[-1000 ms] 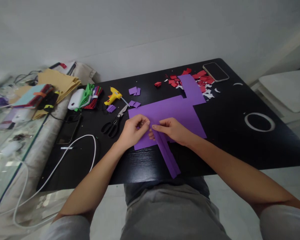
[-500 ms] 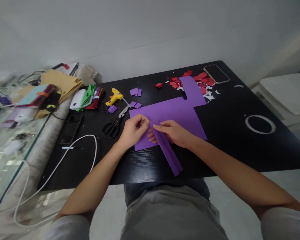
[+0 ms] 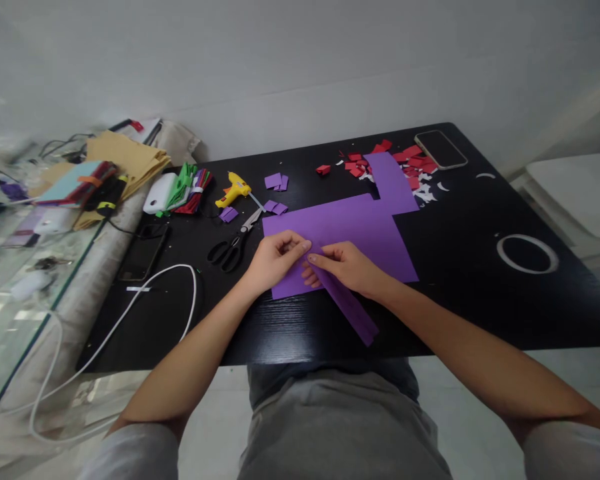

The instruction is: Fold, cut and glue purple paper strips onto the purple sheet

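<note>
A long folded strip of purple paper (image 3: 353, 310) slants from my fingers down toward the table's near edge. My right hand (image 3: 345, 265) pinches it near its upper end, thumb on top. My left hand (image 3: 281, 259) has thumb and forefinger closed at the strip's top end, close to the right fingertips. Beneath both hands lies a large sheet of purple paper (image 3: 380, 247) with a step cut at its far edge. Black-handled scissors (image 3: 233, 248) rest left of the sheet, beside a yellow glue gun (image 3: 233, 190).
Small purple paper pieces (image 3: 277, 181) lie behind the sheet. Red paper pieces (image 3: 415, 160) and white scraps are scattered at the back, near a phone (image 3: 441, 149). A white ring (image 3: 527, 253) lies at right. A white cable (image 3: 193, 300) loops at left, near a dark phone (image 3: 143, 257).
My left thumb and forefinger have closed in on the strip's top end. The strip's lower end has swung a little to the right. The whole view has shifted slightly.
</note>
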### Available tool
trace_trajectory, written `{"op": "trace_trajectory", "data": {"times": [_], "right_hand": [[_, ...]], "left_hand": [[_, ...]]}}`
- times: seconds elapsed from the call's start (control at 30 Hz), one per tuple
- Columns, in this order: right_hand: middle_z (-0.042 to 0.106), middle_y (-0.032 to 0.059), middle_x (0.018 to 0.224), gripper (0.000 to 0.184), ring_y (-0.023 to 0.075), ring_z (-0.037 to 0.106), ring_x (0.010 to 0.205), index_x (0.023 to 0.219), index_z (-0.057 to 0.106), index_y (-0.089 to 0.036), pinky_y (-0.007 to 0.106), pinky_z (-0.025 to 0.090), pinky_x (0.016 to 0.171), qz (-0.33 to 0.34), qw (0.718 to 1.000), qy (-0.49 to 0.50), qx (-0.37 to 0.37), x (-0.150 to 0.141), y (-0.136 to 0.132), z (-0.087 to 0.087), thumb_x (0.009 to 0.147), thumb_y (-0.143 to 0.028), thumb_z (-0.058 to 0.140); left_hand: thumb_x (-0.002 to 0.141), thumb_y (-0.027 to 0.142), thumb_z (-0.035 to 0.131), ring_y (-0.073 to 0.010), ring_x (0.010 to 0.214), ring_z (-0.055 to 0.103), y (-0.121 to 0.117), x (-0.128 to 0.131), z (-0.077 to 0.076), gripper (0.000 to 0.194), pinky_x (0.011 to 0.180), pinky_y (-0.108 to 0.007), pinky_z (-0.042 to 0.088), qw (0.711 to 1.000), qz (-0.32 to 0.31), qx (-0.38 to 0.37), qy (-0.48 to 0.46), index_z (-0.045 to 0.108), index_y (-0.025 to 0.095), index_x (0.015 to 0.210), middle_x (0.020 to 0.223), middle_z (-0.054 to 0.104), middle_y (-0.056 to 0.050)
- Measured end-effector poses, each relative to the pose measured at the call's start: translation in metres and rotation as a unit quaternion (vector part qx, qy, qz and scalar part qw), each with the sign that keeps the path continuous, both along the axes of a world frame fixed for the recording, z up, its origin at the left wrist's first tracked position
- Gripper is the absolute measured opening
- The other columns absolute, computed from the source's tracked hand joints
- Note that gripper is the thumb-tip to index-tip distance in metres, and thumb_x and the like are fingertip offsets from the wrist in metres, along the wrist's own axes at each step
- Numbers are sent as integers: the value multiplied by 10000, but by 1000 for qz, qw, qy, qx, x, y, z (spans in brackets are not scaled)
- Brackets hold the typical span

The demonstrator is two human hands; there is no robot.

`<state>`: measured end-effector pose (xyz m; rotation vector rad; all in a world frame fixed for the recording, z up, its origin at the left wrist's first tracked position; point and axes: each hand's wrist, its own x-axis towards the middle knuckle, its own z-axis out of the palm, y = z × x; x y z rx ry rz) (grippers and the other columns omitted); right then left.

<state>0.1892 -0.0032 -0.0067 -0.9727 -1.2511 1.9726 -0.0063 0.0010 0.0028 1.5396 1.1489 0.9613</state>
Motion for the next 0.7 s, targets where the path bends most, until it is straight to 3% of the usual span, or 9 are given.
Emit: {"op": "trace_trajectory", "data": {"times": [0.23,0.57,0.7], "right_hand": [[812,102,828,384,203,787,741,862,786,-130,362,664,768,14,999,15,-44,0,1,2,897,-513,785],[789,72,754,400,165,750,645,830,771,-124,311,647,682,6,1000,1,-10,0,2,-3,847,-518,834],[791,80,763,333,165,755,653,833,764,-119,297,644,684,-1,1000,-2,-23,0,1,-1,921,-439,784]], "left_hand": [[845,501,781,-92,509,504,2,-4,4,357,501,-221,375,999,48,5,-21,692,159,794,582,593,26],[803,555,819,-99,484,537,3,-4,5,413,487,-216,410,998,55,0,-24,694,162,799,562,616,16],[819,561,806,-97,493,553,3,-4,5,413,501,-213,436,998,61,12,-18,702,161,818,581,635,12]]}}
